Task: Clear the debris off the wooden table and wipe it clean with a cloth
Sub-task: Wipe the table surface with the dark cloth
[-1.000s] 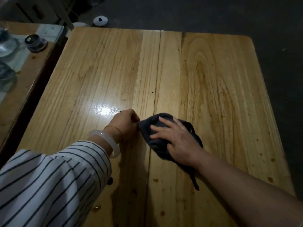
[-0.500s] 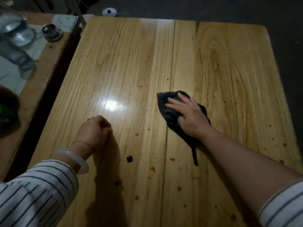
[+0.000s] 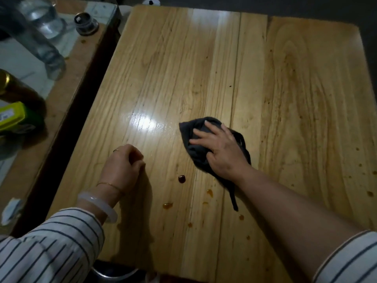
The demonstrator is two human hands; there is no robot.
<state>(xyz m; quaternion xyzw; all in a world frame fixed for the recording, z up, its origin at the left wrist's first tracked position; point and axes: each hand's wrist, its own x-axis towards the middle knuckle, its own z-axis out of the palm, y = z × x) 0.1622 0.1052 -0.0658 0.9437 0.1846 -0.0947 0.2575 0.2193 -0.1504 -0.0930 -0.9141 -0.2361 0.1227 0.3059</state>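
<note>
A dark grey cloth (image 3: 193, 137) lies bunched on the light wooden table (image 3: 285, 88), near its middle. My right hand (image 3: 220, 148) presses flat on top of the cloth, fingers spread and pointing left. My left hand (image 3: 124, 166) rests on the table to the left of it, curled into a loose fist; whether anything is inside is hidden. Several brown sticky drops (image 3: 181, 179) spot the wood between and below the hands, and smaller specks (image 3: 360, 165) mark the right edge.
A second table (image 3: 67, 64) stands close on the left, across a dark gap. It carries a clear glass bottle (image 3: 43, 45), a glass jar (image 3: 42, 17), a small dark lidded pot (image 3: 85, 23), a brown bottle (image 3: 18, 90) and a yellow-green box (image 3: 12, 116). A metal rim (image 3: 114, 273) shows below the near edge.
My right hand has slid the cloth away from my left hand, to the right and further up the table, uncovering brown drops. My left fist has drawn back towards the left.
</note>
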